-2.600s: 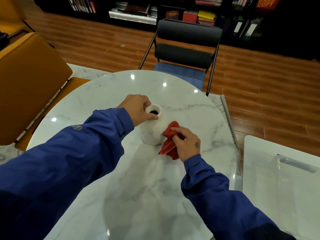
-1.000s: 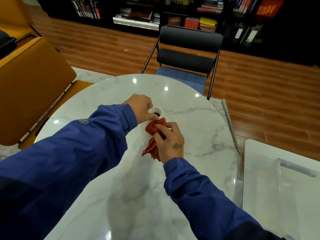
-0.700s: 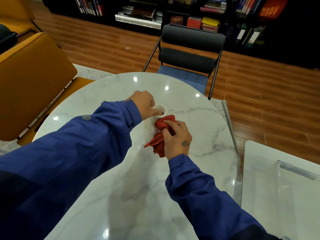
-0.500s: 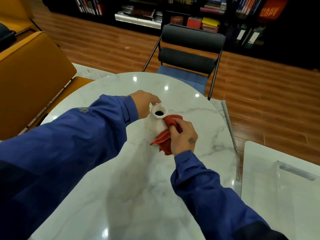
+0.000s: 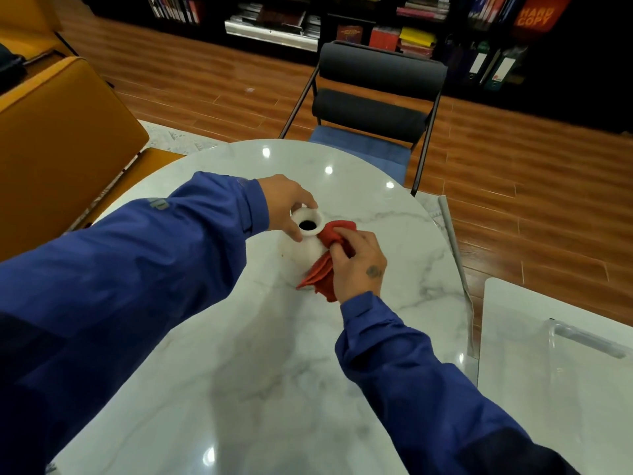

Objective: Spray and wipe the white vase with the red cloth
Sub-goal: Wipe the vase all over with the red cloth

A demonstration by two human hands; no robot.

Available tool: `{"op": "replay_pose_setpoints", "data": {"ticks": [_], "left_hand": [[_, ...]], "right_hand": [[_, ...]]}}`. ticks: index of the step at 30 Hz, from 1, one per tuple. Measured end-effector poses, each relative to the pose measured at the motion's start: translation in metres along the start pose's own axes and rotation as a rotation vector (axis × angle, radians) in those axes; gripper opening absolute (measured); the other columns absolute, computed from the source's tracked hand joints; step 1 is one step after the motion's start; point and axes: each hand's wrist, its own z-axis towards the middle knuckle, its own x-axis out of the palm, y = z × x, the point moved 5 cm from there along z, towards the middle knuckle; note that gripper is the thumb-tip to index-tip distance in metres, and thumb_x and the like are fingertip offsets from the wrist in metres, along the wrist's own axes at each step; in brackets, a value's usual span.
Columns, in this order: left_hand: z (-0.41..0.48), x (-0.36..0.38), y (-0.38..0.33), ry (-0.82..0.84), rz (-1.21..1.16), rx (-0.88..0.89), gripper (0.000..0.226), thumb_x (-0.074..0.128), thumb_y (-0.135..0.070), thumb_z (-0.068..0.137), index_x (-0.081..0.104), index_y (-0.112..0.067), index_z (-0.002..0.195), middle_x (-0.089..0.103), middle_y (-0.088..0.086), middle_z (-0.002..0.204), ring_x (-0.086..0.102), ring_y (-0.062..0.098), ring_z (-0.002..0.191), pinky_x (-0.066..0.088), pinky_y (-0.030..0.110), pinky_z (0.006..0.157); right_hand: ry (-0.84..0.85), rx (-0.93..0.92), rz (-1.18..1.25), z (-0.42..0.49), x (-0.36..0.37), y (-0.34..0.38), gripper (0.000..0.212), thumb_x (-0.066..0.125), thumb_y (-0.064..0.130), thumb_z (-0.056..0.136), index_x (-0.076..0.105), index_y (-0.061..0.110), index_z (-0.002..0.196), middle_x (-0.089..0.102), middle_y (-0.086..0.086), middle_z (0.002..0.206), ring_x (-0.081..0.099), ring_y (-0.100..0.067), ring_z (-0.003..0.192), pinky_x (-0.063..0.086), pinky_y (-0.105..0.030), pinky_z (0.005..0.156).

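— Right, what do you have on screen?

— From the left: my left hand (image 5: pixel 286 207) sits over the vase (image 5: pixel 303 250), thumb and fingertips pinching its rim. The vase stands upright near the middle of the marble table (image 5: pixel 274 371). Against its right shoulder I press the red cloth (image 5: pixel 323 270), bunched in my right hand (image 5: pixel 359 265), whose fingers curl around it.

— What worries you?

— Tipping, I think. My hold is high, at the rim, and the push comes from the side. If that pinch slips on a wet surface, the vase could rock or skid on the glossy top. The loose tail of the cloth hangs down beside the base and could drag under it.

— Anything in the way?

— Not near the hands. A yellow armchair (image 5: pixel 61 138) stands at the left and a black chair (image 5: pixel 380 73) beyond the far edge. At the right is a white side table (image 5: pixel 534 389) with a clear tub (image 5: pixel 589 341). All are well apart from the vase. I see no spray bottle.
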Motion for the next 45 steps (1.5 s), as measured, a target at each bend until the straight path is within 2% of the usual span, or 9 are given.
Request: {"op": "replay_pose_setpoints", "data": {"ticks": [7, 14, 17, 20, 25, 29, 36, 42, 45], "left_hand": [[-0.002, 0.002, 0.0, -0.045, -0.036, -0.013, 0.063, 0.077, -0.038, 0.074, 0.055, -0.019, 0.13, 0.068, 0.005, 0.111, 0.06, 0.022, 0.094, 0.043, 0.027, 0.083], [-0.007, 0.002, -0.001, -0.053, -0.056, -0.073, 0.064, 0.077, -0.039, 0.073, 0.057, -0.014, 0.128, 0.068, 0.008, 0.109, 0.061, 0.026, 0.099, 0.048, 0.034, 0.089], [-0.007, 0.0, -0.002, -0.049, -0.062, -0.082, 0.063, 0.077, -0.039, 0.074, 0.057, -0.013, 0.128, 0.068, 0.008, 0.108, 0.061, 0.027, 0.099, 0.049, 0.035, 0.089], [-0.009, -0.001, -0.003, -0.038, -0.067, -0.092, 0.065, 0.077, -0.04, 0.073, 0.057, -0.013, 0.128, 0.068, 0.008, 0.108, 0.061, 0.026, 0.099, 0.049, 0.035, 0.09], [-0.009, 0.0, -0.004, -0.051, -0.08, -0.092, 0.063, 0.078, -0.039, 0.071, 0.059, -0.012, 0.125, 0.069, 0.008, 0.102, 0.059, 0.022, 0.086, 0.049, 0.035, 0.086], [-0.009, 0.0, -0.003, -0.055, -0.064, -0.096, 0.063, 0.078, -0.04, 0.071, 0.059, -0.013, 0.125, 0.069, 0.008, 0.105, 0.062, 0.025, 0.094, 0.049, 0.035, 0.087], [-0.009, 0.0, -0.002, -0.064, -0.077, -0.095, 0.064, 0.079, -0.041, 0.07, 0.059, -0.013, 0.124, 0.07, 0.007, 0.103, 0.062, 0.025, 0.091, 0.049, 0.034, 0.085], [-0.006, 0.0, -0.001, -0.052, -0.044, -0.095, 0.064, 0.079, -0.043, 0.069, 0.06, -0.015, 0.124, 0.068, 0.006, 0.106, 0.056, 0.02, 0.086, 0.048, 0.032, 0.085], [-0.006, -0.001, -0.001, -0.057, -0.057, -0.098, 0.063, 0.08, -0.042, 0.069, 0.06, -0.015, 0.122, 0.068, 0.005, 0.103, 0.054, 0.017, 0.083, 0.049, 0.033, 0.084]], "right_hand": [[0.092, -0.119, 0.032, -0.035, 0.004, 0.0, 0.025, 0.066, 0.007, 0.082, 0.073, 0.021, 0.101, 0.055, 0.011, 0.106, 0.052, 0.014, 0.092, 0.039, 0.001, 0.074], [0.016, -0.021, 0.095, -0.025, 0.008, 0.006, 0.021, 0.067, 0.004, 0.081, 0.075, 0.017, 0.096, 0.058, 0.005, 0.101, 0.053, 0.015, 0.085, 0.039, 0.0, 0.072], [0.058, -0.077, 0.022, -0.023, 0.002, 0.005, 0.021, 0.068, 0.008, 0.083, 0.075, 0.017, 0.1, 0.058, 0.006, 0.101, 0.053, 0.007, 0.082, 0.037, 0.002, 0.075], [0.01, 0.015, 0.012, -0.007, -0.003, -0.001, 0.022, 0.065, 0.005, 0.084, 0.074, 0.015, 0.102, 0.061, -0.001, 0.106, 0.05, -0.001, 0.083, 0.034, 0.004, 0.073], [0.059, -0.109, -0.022, -0.026, 0.004, 0.002, 0.023, 0.068, 0.008, 0.083, 0.074, 0.016, 0.104, 0.057, 0.008, 0.104, 0.051, 0.007, 0.085, 0.036, 0.002, 0.077], [0.046, 0.004, -0.006, -0.002, 0.0, -0.004, 0.023, 0.065, 0.007, 0.085, 0.074, 0.015, 0.105, 0.062, 0.0, 0.108, 0.054, -0.006, 0.09, 0.033, 0.004, 0.076], [0.1, -0.173, -0.03, -0.027, 0.002, -0.006, 0.025, 0.068, 0.012, 0.084, 0.072, 0.02, 0.107, 0.056, 0.012, 0.109, 0.047, 0.02, 0.09, 0.037, 0.001, 0.077], [0.24, -0.199, -0.052, -0.036, -0.002, -0.024, 0.031, 0.063, 0.01, 0.081, 0.063, 0.035, 0.098, 0.045, 0.031, 0.105, 0.05, 0.016, 0.088, 0.047, -0.003, 0.051], [0.304, -0.095, -0.19, -0.047, 0.007, -0.051, 0.023, 0.062, 0.012, 0.082, 0.066, 0.03, 0.097, 0.051, 0.022, 0.105, 0.054, 0.002, 0.083, 0.043, 0.0, 0.059]]}}
